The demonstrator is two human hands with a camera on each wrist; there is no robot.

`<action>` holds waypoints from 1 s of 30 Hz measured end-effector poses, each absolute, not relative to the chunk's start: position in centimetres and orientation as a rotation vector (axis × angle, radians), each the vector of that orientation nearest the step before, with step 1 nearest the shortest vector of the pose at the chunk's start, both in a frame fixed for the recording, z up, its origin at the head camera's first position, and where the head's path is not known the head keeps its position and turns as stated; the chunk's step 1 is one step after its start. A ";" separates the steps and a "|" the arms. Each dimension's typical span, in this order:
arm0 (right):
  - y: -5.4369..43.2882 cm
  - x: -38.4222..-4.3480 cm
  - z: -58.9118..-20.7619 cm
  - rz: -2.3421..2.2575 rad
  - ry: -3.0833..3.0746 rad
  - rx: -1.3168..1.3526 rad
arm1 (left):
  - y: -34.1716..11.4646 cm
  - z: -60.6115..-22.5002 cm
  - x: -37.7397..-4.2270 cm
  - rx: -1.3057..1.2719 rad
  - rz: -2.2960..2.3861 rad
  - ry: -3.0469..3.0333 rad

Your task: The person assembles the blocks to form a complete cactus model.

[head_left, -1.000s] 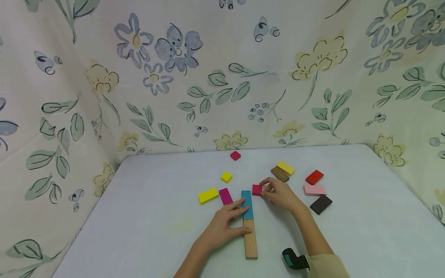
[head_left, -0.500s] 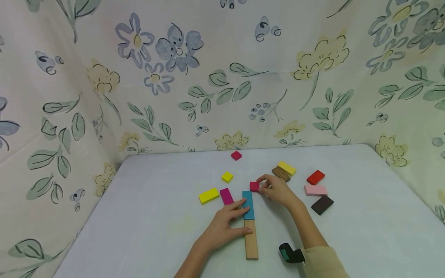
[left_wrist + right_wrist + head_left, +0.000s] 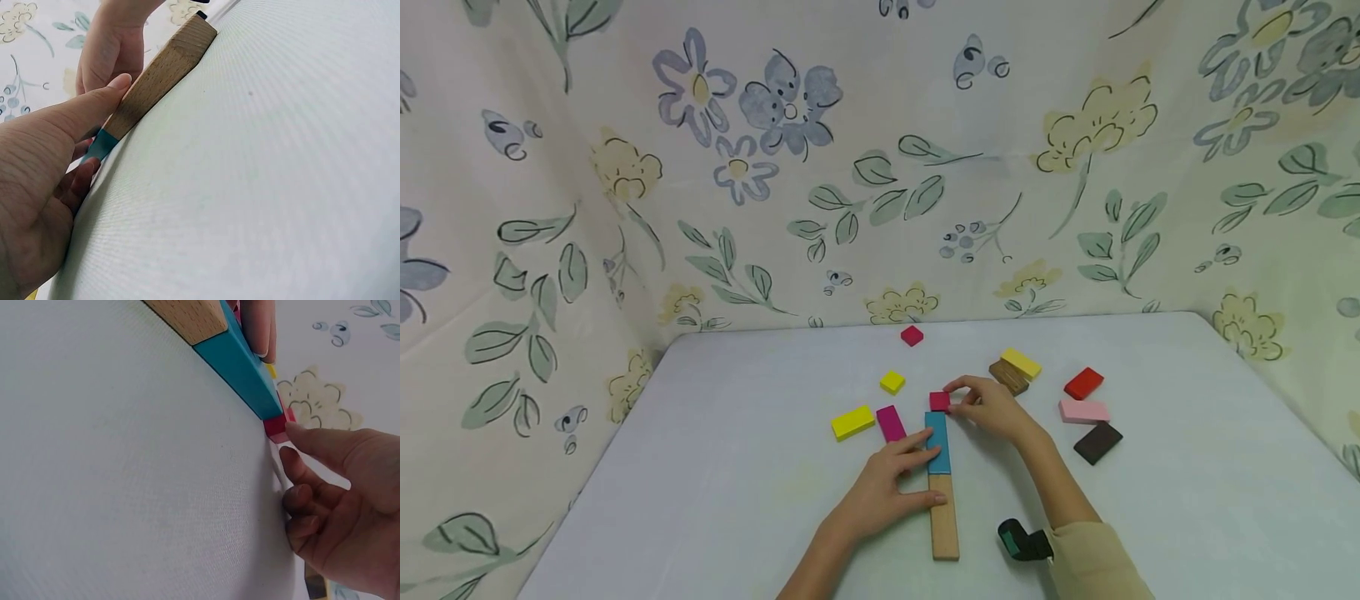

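Note:
A blue block [image 3: 937, 443] and a natural wood block [image 3: 943, 533] lie end to end in a straight line on the white table. My left hand [image 3: 882, 477] rests on them from the left, fingertips on the blue block and thumb on the wood one. At the far end of the blue block is a small crimson block [image 3: 939, 402]. My right hand [image 3: 992, 410] pinches this crimson block at its right side with thumb and index finger. In the right wrist view, the crimson block [image 3: 275, 427] sits right at the blue block's end, with the thumb against it.
Left of the row lie a magenta block [image 3: 891, 423] and yellow blocks [image 3: 853, 423]. Farther back is another small red block [image 3: 912, 336]. At right are brown [image 3: 1009, 377], red [image 3: 1084, 383], pink [image 3: 1084, 412] and dark brown [image 3: 1098, 442] blocks. A floral cloth [image 3: 865, 192] hangs behind.
My right hand has slid the crimson block leftward, from right of the blue block to its far end. The left hand has stayed on the blue and wood blocks.

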State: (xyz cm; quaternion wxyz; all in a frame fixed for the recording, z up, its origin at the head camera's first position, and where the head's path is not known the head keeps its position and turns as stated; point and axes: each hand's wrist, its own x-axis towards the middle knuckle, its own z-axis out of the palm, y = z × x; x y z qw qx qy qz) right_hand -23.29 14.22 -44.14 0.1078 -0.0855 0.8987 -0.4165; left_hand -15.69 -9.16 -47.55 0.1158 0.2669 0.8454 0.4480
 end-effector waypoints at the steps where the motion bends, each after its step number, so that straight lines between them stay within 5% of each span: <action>1: 14.2 -23.3 -44.1 -1.226 2.641 -0.249 | -9.1 -47.5 -15.7 0.781 1.312 2.476; 30: 13.1 -23.7 -44.4 -1.242 2.674 -0.187 | -9.1 -47.5 -15.6 0.782 1.309 2.491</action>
